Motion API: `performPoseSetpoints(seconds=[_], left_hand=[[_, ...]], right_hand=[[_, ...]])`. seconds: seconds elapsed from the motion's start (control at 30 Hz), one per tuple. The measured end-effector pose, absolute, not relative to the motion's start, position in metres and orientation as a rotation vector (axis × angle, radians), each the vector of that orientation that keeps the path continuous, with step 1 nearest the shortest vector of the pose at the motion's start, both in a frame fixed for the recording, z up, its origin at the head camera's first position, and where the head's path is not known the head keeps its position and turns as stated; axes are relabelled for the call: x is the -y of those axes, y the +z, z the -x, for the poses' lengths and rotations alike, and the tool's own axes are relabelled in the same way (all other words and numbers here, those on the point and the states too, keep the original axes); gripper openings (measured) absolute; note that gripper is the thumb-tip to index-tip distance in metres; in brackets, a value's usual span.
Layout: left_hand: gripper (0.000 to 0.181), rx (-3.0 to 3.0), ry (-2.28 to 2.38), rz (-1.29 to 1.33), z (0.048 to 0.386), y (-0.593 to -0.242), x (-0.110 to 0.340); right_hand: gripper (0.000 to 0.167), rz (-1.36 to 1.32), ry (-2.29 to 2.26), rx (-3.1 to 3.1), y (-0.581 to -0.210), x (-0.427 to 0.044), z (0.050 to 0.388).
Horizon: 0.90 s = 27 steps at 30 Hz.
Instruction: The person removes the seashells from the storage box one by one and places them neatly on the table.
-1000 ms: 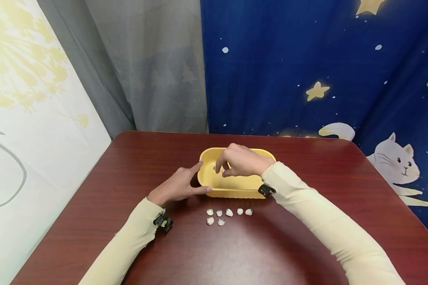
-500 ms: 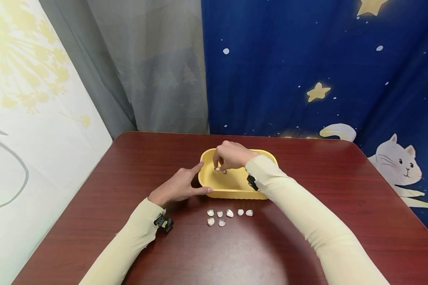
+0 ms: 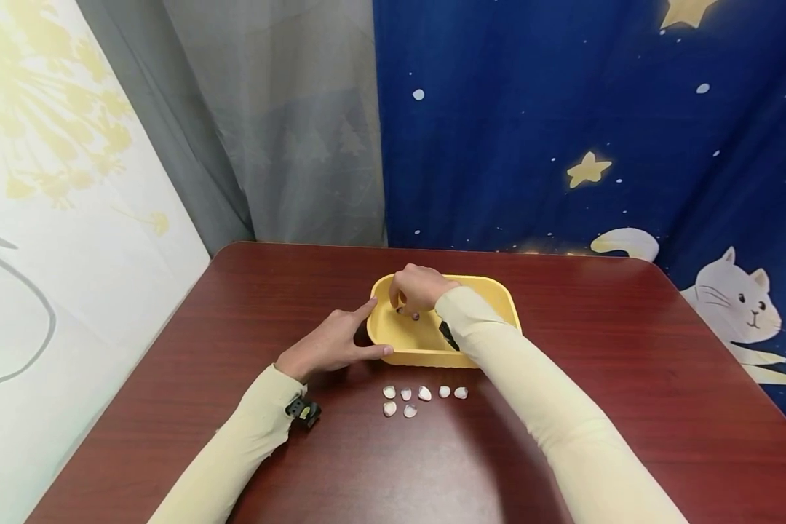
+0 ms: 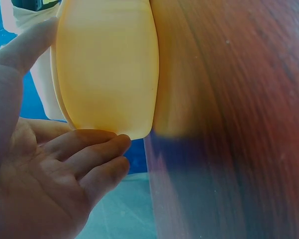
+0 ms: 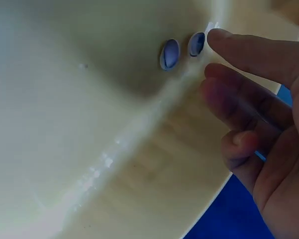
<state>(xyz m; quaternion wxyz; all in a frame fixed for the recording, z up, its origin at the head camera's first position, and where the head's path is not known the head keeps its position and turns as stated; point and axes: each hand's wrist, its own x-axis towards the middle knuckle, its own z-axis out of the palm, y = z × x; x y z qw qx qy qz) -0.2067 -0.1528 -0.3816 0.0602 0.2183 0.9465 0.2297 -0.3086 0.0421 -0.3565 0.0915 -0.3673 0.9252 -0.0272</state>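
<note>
A yellow oval tub (image 3: pixel 432 358) stands on the table. My left hand (image 3: pixel 327 340) touches its left end, with the thumb on the near rim and the index finger farther back. The left wrist view shows the other fingers (image 4: pixel 97 154) against the tub's end wall, only slightly bent. Inside the tub is my right hand (image 3: pixel 415 286), fingers pointing down. Two small seashells, one whole in view (image 5: pixel 170 55) and one beside my thumb tip (image 5: pixel 196 45), lie on the tub floor. A gap shows between thumb and fingers, with nothing pinched there.
In front of the tub, several pale seashells (image 3: pixel 424 393) lie on the dark red table (image 3: pixel 301 284) in two rows, the nearer row shorter. Behind the table hang a grey curtain (image 3: pixel 295 145) and a blue one with stars (image 3: pixel 485 145).
My right hand has gone down and slightly left into the tub, towards the two shells, its forearm swinging left. The left hand keeps its place on the rim.
</note>
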Motion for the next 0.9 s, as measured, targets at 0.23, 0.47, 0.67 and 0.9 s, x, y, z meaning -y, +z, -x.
performPoseSetpoints(seconds=[0.23,0.47,0.67,0.9], left_hand=[[0.101,-2.870,0.718,-0.672,0.206,-0.382,0.152],[0.101,-2.870,0.719,-0.685,0.207,-0.382,0.153],[0.102,-2.870,0.718,-0.678,0.207,-0.383,0.153],[0.102,-2.867,0.720,-0.664,0.207,-0.383,0.154]], right_hand=[[0.017,1.051,-0.074,-2.769,-0.363,-0.040,0.311],[0.015,1.084,-0.058,-2.786,-0.373,-0.041,0.312],[0.015,1.118,-0.050,-2.799,-0.376,-0.040,0.314],[0.015,1.130,-0.059,-2.793,-0.373,-0.039,0.313]])
